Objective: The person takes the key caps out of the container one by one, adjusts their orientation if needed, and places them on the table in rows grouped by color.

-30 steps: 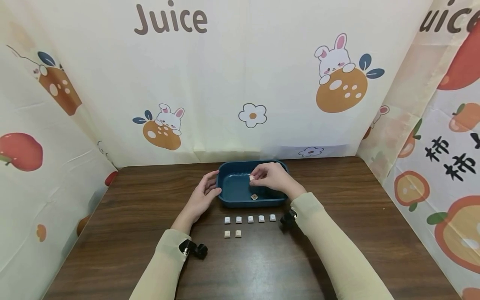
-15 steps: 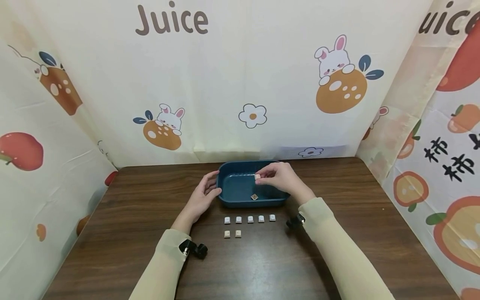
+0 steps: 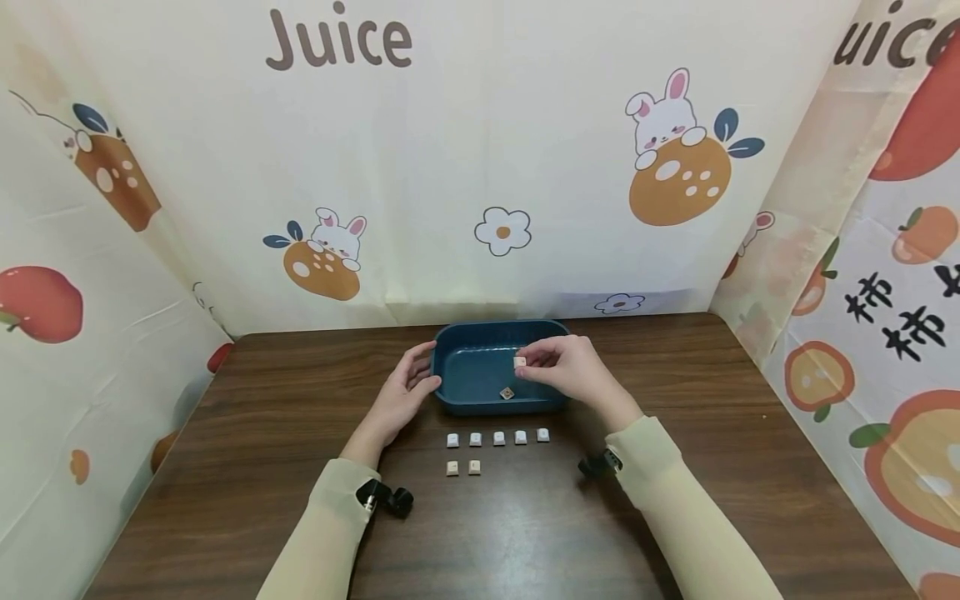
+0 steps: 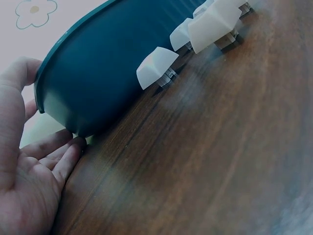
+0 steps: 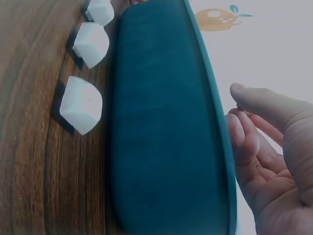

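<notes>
A dark blue-green tray (image 3: 495,408) stands at the back of the table. My left hand (image 3: 397,398) rests against its left end, fingers spread and relaxed. In the left wrist view, the left fingers (image 4: 58,147) touch the tray's rim and underside. My right hand (image 3: 576,371) pinches a small cream keycap (image 3: 520,362) between thumb and fingertips, above the tray's right part. Another keycap (image 3: 507,393) lies in the tray, upside down. In the right wrist view, the tray wall (image 5: 161,122) stands before the right hand (image 5: 279,152), and the pinched keycap is hard to make out.
In front of the tray, several white keycaps (image 3: 498,437) form a row. Two cream keycaps (image 3: 475,467) sit nearer, under that row's left end. The wooden table (image 3: 300,400) meets a printed cloth backdrop (image 3: 450,150) behind and at both sides.
My right hand has drawn back a little to the right and nearer, carrying the pinched keycap away from the tray's middle. The left hand and the tray look unmoved.
</notes>
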`<state>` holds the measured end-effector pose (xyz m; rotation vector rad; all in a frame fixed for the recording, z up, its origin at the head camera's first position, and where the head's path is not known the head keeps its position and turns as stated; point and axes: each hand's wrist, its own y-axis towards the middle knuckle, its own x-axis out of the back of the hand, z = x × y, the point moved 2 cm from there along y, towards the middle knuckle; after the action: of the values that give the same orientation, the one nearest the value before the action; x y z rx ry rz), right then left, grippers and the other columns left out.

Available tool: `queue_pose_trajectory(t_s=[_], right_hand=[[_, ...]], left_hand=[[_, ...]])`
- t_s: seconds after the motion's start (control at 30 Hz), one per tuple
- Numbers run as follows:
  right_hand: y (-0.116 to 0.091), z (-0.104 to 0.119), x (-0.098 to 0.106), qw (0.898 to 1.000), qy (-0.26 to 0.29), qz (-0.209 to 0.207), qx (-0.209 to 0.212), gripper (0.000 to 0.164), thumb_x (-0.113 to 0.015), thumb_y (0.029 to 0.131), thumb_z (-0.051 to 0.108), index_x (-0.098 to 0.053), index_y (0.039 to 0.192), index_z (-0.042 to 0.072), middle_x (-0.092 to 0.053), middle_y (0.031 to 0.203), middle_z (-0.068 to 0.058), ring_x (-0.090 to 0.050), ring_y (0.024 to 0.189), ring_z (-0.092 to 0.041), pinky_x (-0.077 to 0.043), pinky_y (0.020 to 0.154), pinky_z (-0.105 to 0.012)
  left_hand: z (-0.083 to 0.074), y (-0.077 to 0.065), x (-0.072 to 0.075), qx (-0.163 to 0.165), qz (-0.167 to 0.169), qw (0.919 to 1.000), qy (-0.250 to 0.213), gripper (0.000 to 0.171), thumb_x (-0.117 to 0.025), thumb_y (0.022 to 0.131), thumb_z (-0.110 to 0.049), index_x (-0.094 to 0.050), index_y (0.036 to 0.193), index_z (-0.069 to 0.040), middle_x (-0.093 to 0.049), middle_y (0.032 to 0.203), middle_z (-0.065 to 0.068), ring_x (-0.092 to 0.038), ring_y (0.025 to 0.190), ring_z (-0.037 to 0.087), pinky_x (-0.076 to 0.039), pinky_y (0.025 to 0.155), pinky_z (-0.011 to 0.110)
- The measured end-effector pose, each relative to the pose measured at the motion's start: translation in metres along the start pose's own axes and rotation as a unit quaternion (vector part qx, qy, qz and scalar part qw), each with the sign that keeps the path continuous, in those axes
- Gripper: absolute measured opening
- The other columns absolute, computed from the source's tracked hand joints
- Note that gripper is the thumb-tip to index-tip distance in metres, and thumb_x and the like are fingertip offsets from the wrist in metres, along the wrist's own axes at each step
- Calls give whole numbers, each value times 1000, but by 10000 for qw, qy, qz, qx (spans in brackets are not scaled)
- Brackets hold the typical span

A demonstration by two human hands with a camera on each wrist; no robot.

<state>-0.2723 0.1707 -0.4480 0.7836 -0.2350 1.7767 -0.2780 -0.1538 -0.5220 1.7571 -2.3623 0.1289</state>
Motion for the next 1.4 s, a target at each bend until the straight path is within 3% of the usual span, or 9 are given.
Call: queue_pose_trajectory(t_s=[0.37,0.87,1.4], right_hand=[[-20,12,-2,9997,196,30,118,20,-92,91,21,-86,110,17,-76,91,8,-71,80,-14,-62,74,-30],[-41,20,-15,9978,216,36,632,18,-91,91,15,-86,108,14,-74,91,11,-69,80,-10,-61,72,-28],[-57,23,-23,9966,248,305,718,17,-90,92,13,-85,107,16,-75,90,10,-70,79,-8,-63,70,-29]], left_hand=[[1,0,1,14,-13,10000,-30,61,-64,112,-16,-41,166,-31,-49,165,18,-48,152,37,-40,124,58],[-2,-1,-1,78,-1,9999,-92,60,-64,111,-17,-42,165,-32,-48,165,16,-46,153,36,-40,123,60],[-2,-1,0,77,-10,10000,-24,60,-63,112,-17,-41,166,-30,-48,166,17,-45,154,37,-38,125,59]])
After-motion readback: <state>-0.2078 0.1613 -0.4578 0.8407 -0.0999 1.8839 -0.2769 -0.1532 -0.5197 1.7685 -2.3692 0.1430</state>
